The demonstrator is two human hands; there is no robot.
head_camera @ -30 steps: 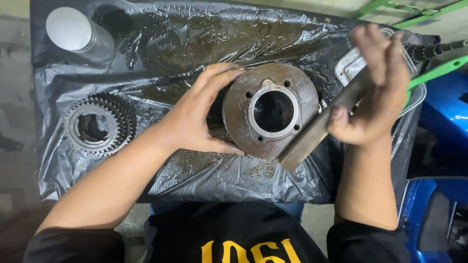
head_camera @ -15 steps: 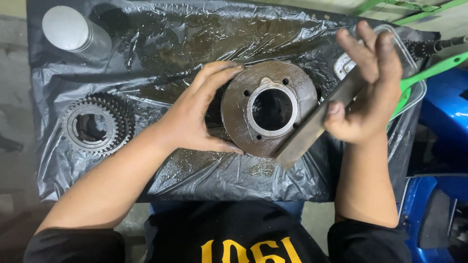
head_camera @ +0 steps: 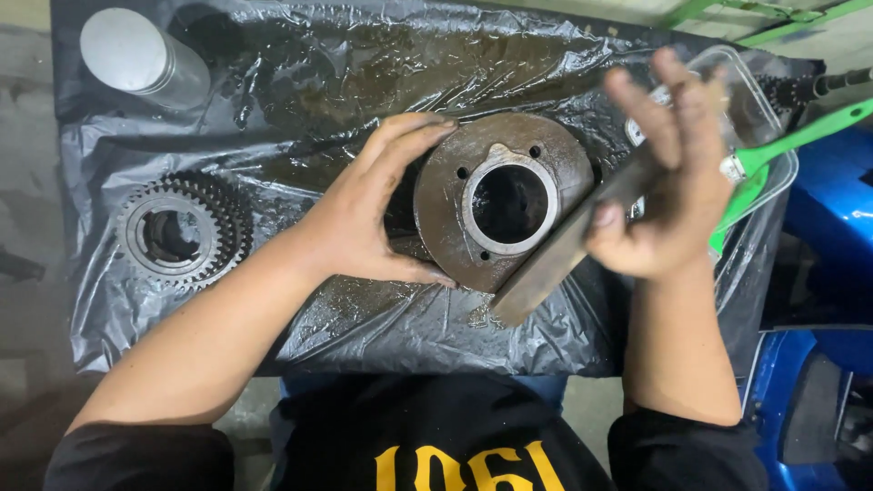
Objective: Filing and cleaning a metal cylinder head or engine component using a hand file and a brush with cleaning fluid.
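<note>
Two hands, left hand (head_camera: pixel 377 214) gripping disc (head_camera: pixel 505 200) rim, right hand (head_camera: pixel 668 182) holding bar (head_camera: pixel 555 259)

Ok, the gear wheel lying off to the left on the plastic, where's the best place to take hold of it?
Probably by the toothed outer rim. The gear wheel lies flat on the black plastic sheet, bore facing up, with bare sheet around it, so come straight down and pinch across opposite sides of the rim. The sheet looks oily, so the teeth should give more bite than the smooth bore.
</note>
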